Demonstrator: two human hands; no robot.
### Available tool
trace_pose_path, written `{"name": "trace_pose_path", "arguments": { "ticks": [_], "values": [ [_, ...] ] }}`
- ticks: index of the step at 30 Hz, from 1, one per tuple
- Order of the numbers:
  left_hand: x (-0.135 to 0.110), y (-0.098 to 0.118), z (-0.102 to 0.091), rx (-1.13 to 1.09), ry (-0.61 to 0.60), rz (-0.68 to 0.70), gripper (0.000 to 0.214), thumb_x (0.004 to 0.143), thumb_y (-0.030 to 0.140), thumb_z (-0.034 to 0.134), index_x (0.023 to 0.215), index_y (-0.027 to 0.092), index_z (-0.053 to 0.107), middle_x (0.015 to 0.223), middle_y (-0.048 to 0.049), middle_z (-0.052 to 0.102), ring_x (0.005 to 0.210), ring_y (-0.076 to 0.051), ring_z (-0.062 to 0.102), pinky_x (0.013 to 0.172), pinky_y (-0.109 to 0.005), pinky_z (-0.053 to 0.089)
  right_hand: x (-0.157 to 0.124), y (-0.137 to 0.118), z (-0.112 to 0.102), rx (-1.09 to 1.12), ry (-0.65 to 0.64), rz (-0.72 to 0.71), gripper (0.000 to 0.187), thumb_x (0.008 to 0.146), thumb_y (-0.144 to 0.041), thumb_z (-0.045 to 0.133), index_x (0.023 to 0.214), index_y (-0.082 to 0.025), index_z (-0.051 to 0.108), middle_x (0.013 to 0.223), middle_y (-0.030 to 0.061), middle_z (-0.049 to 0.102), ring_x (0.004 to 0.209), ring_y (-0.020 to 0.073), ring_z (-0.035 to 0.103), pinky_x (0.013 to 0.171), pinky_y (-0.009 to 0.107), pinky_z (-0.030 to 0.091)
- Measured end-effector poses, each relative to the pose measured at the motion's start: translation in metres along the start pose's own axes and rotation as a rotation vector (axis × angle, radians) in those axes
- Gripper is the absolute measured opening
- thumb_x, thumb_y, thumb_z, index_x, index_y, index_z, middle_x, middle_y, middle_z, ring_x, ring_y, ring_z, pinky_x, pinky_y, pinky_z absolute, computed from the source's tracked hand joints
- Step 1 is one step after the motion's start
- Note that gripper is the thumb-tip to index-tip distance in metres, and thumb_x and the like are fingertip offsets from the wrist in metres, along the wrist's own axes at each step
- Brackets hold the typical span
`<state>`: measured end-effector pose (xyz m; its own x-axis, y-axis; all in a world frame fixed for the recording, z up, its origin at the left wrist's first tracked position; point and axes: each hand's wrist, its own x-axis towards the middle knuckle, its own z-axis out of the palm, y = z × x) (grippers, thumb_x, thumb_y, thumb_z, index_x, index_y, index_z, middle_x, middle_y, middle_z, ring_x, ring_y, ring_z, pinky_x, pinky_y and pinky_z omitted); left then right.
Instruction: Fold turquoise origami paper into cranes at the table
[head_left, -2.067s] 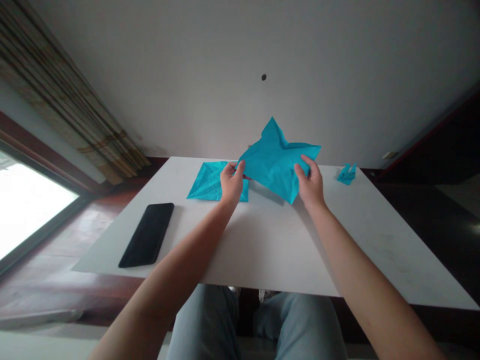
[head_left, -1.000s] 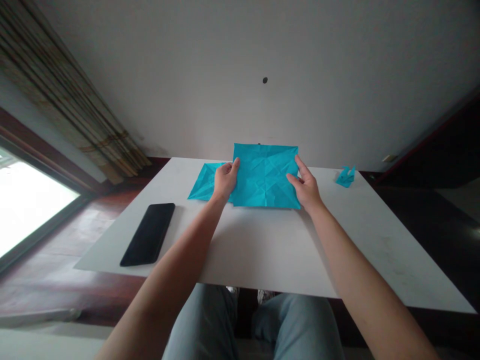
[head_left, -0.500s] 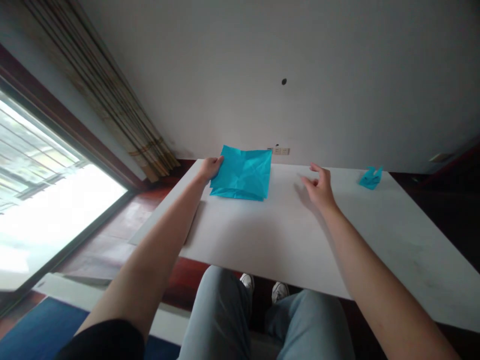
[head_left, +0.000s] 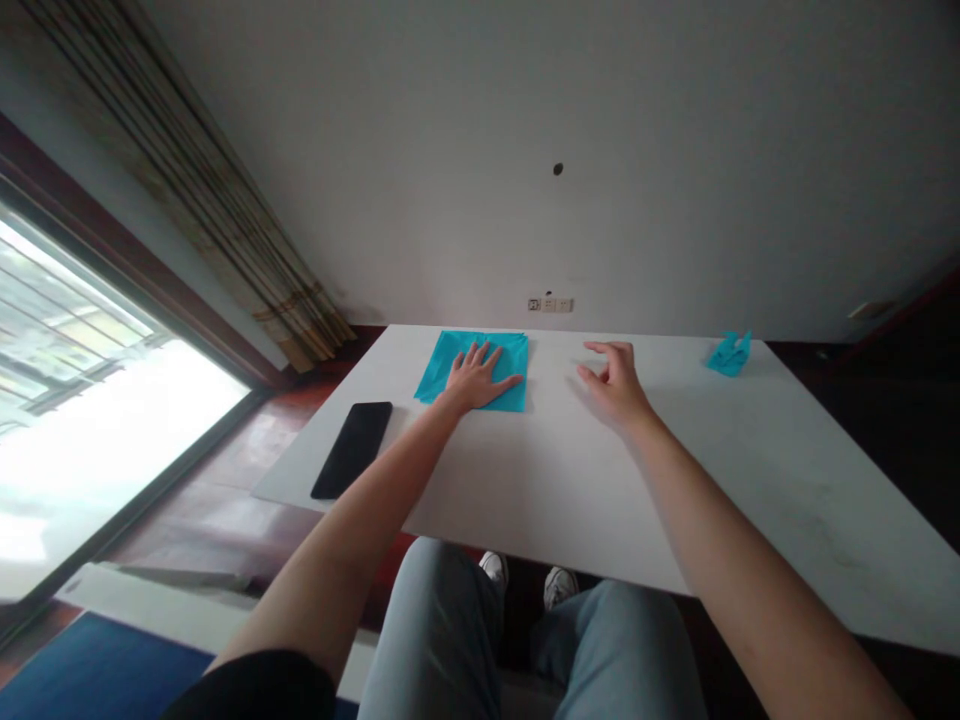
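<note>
Creased bright-blue paper [head_left: 514, 397] lies flat near the far edge of the white table [head_left: 525, 480]. My left hand [head_left: 474, 378] rests palm down on it, fingers spread, covering the paper's middle. To the right of the paper, my right hand [head_left: 616, 380] hovers over the tabletop. Its thumb and forefinger are apart in a C shape with nothing seen between them, while the other fingers curl in. Farther right sits a small folded blue paper shape [head_left: 729, 354] with pointed tips, apart from both hands.
A black smartphone [head_left: 351, 450] lies at the table's left side, beside my left forearm. Behind the table is a grey wall with sockets [head_left: 550, 305]. A curtain [head_left: 292, 300] and a bright window [head_left: 90, 420] are on the left. My knees are below the near edge.
My left hand has let go of the raised paper's left edge and now presses flat on top of it. The paper has come down onto the table. My right hand barely moved.
</note>
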<state>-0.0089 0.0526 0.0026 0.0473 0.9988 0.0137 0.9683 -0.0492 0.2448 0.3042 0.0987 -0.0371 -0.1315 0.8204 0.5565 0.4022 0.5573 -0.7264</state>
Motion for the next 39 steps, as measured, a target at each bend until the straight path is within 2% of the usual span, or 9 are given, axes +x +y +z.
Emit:
{"name": "trace_pose_path", "arguments": {
  "ticks": [4, 7, 13, 18, 23, 27, 31, 34, 39],
  "values": [
    [0.011, -0.003, -0.006, 0.041, -0.166, -0.093, 0.126, 0.090, 0.108, 0.053, 0.192, 0.041, 0.021, 0.202, -0.0137, 0.001, 0.183, -0.063, -0.005, 0.134, -0.098, 0.005, -0.002, -0.001, 0.002, -0.005, -0.080, -0.006, 0.048, 0.094, -0.041, 0.077, 0.140, -0.026, 0.073, 0.137, 0.0132, 0.060, 0.074, 0.0178, 0.051, 0.076, 0.045, 0.062],
    [0.019, -0.012, -0.007, 0.072, -0.137, -0.093, 0.128, 0.091, 0.107, 0.050, 0.193, 0.037, 0.017, 0.201, -0.0177, 0.002, 0.185, -0.059, -0.003, 0.135, -0.097, 0.005, 0.000, -0.003, 0.000, 0.014, -0.058, -0.001, 0.047, 0.094, -0.036, 0.076, 0.139, -0.025, 0.071, 0.137, 0.0133, 0.061, 0.075, 0.0181, 0.052, 0.081, 0.046, 0.062],
    [0.024, -0.020, -0.005, 0.054, -0.066, -0.077, 0.112, 0.102, 0.094, 0.042, 0.191, 0.027, 0.029, 0.200, -0.0205, 0.013, 0.185, -0.056, 0.006, 0.135, -0.097, 0.005, 0.013, 0.000, -0.034, -0.122, 0.316, 0.227, 0.054, 0.096, -0.032, 0.073, 0.148, -0.029, 0.058, 0.138, 0.0127, 0.063, 0.101, 0.0264, 0.062, 0.110, 0.054, 0.058],
    [0.000, 0.035, -0.008, -0.201, 0.284, -0.026, 0.094, 0.115, 0.073, 0.032, 0.189, 0.017, 0.019, 0.191, -0.0258, 0.041, 0.184, -0.043, 0.026, 0.145, -0.081, 0.008, 0.013, 0.028, -0.096, -0.400, 0.765, 0.417, 0.072, 0.093, -0.030, 0.072, 0.161, -0.029, 0.049, 0.156, 0.0223, 0.053, 0.148, 0.0456, 0.053, 0.119, 0.074, 0.047],
    [-0.029, 0.094, 0.012, -0.363, 0.401, 0.300, 0.076, 0.112, 0.059, 0.054, 0.175, 0.021, 0.037, 0.170, -0.0215, 0.067, 0.167, -0.041, 0.055, 0.143, -0.066, 0.023, 0.002, 0.059, -0.136, -0.525, 0.641, 0.490, 0.057, 0.078, -0.026, 0.086, 0.133, -0.028, 0.069, 0.150, 0.0163, 0.054, 0.142, 0.0430, 0.057, 0.121, 0.077, 0.046],
    [-0.031, 0.090, 0.023, -0.431, 0.361, 0.388, 0.061, 0.110, 0.053, 0.061, 0.162, 0.024, 0.049, 0.150, -0.0182, 0.079, 0.151, -0.041, 0.068, 0.132, -0.061, 0.040, 0.003, 0.059, -0.146, -0.522, 0.642, 0.516, 0.014, 0.091, -0.034, 0.078, 0.095, -0.026, 0.068, 0.130, 0.0153, 0.060, 0.134, 0.0425, 0.057, 0.114, 0.083, 0.047],
    [-0.023, 0.074, 0.022, -0.478, 0.316, 0.353, 0.049, 0.107, 0.053, 0.067, 0.146, 0.024, 0.061, 0.119, -0.0130, 0.086, 0.114, -0.037, 0.082, 0.107, -0.053, 0.056, 0.016, 0.033, -0.120, -0.451, 0.545, 0.425, 0.022, 0.099, -0.039, 0.077, 0.089, -0.025, 0.064, 0.118, 0.0126, 0.065, 0.119, 0.0326, 0.063, 0.107, 0.062, 0.057],
    [-0.017, 0.071, 0.019, -0.661, 0.286, 0.264, 0.058, 0.108, 0.063, 0.067, 0.147, 0.021, 0.060, 0.103, -0.0092, 0.084, 0.087, -0.028, 0.081, 0.082, -0.041, 0.057, 0.029, 0.001, -0.065, -0.109, 0.390, 0.206, 0.032, 0.102, -0.057, 0.076, 0.097, -0.027, 0.069, 0.107, 0.0066, 0.069, 0.096, 0.0241, 0.065, 0.097, 0.045, 0.060],
    [-0.013, 0.072, 0.018, -1.120, 0.177, 0.226, 0.076, 0.106, 0.075, 0.068, 0.154, 0.019, 0.052, 0.107, -0.0080, 0.085, 0.069, -0.018, 0.077, 0.071, -0.032, 0.059, 0.023, -0.058, 0.022, 0.351, 0.166, 0.090, 0.051, 0.097, -0.080, 0.079, 0.104, -0.030, 0.074, 0.103, 0.0037, 0.070, 0.088, 0.0224, 0.067, 0.090, 0.043, 0.062]
  ]
}}
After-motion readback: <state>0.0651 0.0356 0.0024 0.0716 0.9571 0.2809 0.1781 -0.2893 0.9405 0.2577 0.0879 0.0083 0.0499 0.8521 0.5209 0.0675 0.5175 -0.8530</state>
